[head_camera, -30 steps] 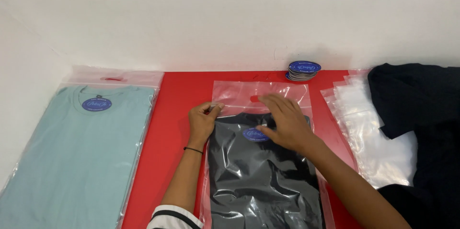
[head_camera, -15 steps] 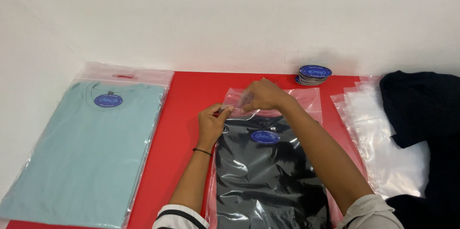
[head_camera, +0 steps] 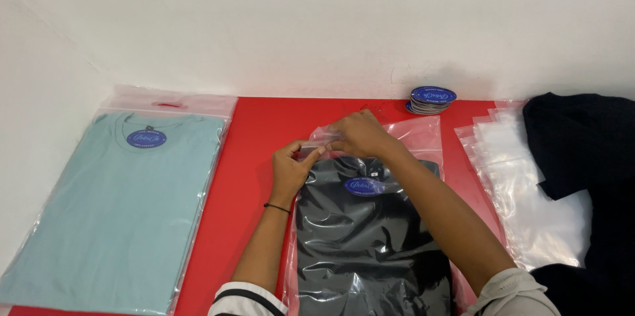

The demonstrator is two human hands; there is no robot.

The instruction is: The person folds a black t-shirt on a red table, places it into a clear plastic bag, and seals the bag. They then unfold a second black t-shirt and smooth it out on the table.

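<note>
Both forearms reach forward and converge. The left hand [head_camera: 291, 169] is curled, thumb and fingertips pinched together, with a thin dark band around its wrist. The right hand [head_camera: 359, 135] lies palm down, fingers bent and pinching just beside the left fingertips.

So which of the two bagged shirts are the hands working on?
The black shirt in the middle bag; both hands pinch its top flap. The light-blue bagged shirt lies untouched at left.
</note>
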